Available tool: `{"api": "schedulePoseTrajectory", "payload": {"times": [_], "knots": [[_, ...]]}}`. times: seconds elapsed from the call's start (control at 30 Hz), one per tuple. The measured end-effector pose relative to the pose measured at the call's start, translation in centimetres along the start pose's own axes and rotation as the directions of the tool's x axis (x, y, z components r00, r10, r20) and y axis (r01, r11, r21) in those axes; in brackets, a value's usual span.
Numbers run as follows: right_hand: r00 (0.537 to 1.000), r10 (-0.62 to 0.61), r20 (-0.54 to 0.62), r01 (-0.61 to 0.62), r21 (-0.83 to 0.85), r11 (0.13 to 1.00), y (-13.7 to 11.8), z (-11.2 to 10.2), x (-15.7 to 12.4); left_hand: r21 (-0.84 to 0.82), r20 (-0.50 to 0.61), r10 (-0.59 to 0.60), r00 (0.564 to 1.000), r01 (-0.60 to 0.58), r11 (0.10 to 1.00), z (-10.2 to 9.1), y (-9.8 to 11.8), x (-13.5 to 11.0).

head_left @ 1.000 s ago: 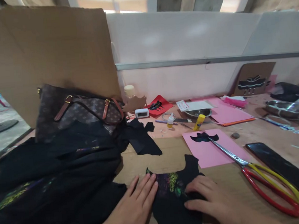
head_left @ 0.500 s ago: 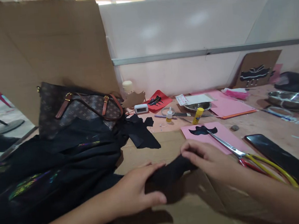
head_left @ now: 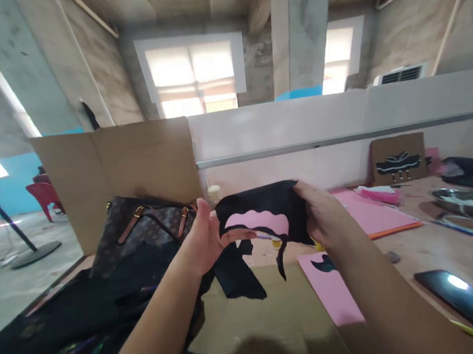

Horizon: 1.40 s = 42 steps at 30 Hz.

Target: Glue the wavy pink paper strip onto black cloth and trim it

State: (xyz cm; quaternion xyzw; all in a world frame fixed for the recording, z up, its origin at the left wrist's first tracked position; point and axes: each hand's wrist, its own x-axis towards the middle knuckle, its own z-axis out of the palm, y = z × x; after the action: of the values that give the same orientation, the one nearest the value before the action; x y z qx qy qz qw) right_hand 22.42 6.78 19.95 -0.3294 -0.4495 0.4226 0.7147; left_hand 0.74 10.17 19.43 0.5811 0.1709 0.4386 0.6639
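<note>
Black cloth (head_left: 258, 198) up off the tabletop (head_left: 416, 242), mid-frame, stretched between two hands. Around it: bag (head_left: 136, 234) at left of frame, dark garment (head_left: 79, 315) heaped in front of it to the lower left; black scrap (head_left: 240, 277) just below the cloth, partly on a cardboard sheet (head_left: 288, 317); pink card (head_left: 335, 292) right of that, a small black cutout (head_left: 324, 263) on it. Phone (head_left: 469, 300) lower right, stone (head_left: 392, 257) above it; paper stack (head_left: 360, 211), metal bowl (head_left: 468, 202) and a propped board (head_left: 396, 159) farther up the right side. In the way: cloth and hands screen whatever lies behind them at centre; the right forearm cuts across part of the card. Cloth's long axis runs left to right, right end slightly higher; a pink patch (head_left: 258, 221) on the face toward the camera, scalloped edge upward; thin black tail drops from the lower edge, right of centre. Left hand (head_left: 206, 239) grips the left end, thumb raised; right hand (head_left: 320, 209) grips the right end, fingertips largely hidden.
</note>
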Motion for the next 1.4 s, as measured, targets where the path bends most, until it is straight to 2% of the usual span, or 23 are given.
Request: {"api": "schedulePoseTrajectory", "payload": {"times": [0.17, 0.3, 0.37, 0.47, 0.6, 0.73, 0.8, 0.93, 1.1, 1.23, 1.4], "knots": [[0.994, -0.090, -0.062, 0.096, 0.103, 0.990, 0.2, 0.4, 1.6, 0.017, -0.080, 0.095, 0.992, -0.094, 0.995, 1.6, -0.3, 1.4], [0.998, -0.065, -0.007, 0.065, 0.067, 0.996, 0.1, -0.2, 1.2, 0.103, -0.153, 0.139, 0.978, -0.124, 0.987, 2.0, -1.0, 0.7], [0.999, -0.013, 0.047, 0.011, 0.034, 0.999, -0.5, -0.8, 0.7, 0.149, -0.159, 0.132, 0.978, -0.109, 0.983, 2.0, -0.8, 0.0], [0.985, 0.039, 0.169, -0.022, -0.103, 0.994, -1.8, -1.8, -0.2, 0.320, -0.068, 0.098, 0.993, -0.071, 0.945, 2.1, -0.1, -1.0], [0.904, 0.039, 0.426, 0.153, -0.407, 0.901, -2.7, -2.3, -1.4, 0.572, 0.053, 0.098, 0.994, -0.110, 0.813, 2.4, 0.2, -1.5], [0.851, 0.093, 0.518, 0.211, -0.497, 0.842, -2.8, -1.4, -2.3, 0.638, 0.070, 0.075, 0.995, -0.102, 0.763, 2.9, -0.1, -1.6], [0.851, 0.108, 0.514, 0.236, -0.558, 0.795, -2.8, -0.8, -2.6, 0.667, 0.069, 0.047, 0.996, -0.081, 0.741, 3.1, -0.3, -1.6], [0.891, 0.159, 0.426, 0.216, -0.705, 0.676, -2.8, -0.1, -2.8, 0.712, 0.086, 0.039, 0.996, -0.089, 0.697, 3.6, -0.5, -1.6], [0.901, 0.173, 0.397, 0.186, -0.715, 0.674, -3.0, 0.1, -2.9, 0.730, 0.084, 0.012, 0.996, -0.069, 0.679, 3.9, -0.3, -1.6], [0.925, 0.154, 0.347, 0.165, -0.732, 0.661, -3.2, -0.1, -2.8, 0.754, 0.072, 0.053, 0.996, -0.090, 0.650, 3.6, -0.5, -1.6], [0.887, 0.193, 0.420, 0.162, -0.674, 0.721, -2.3, -0.4, -2.7, 0.746, 0.123, 0.043, 0.991, -0.121, 0.655, 3.3, -0.9, -1.4]]}}
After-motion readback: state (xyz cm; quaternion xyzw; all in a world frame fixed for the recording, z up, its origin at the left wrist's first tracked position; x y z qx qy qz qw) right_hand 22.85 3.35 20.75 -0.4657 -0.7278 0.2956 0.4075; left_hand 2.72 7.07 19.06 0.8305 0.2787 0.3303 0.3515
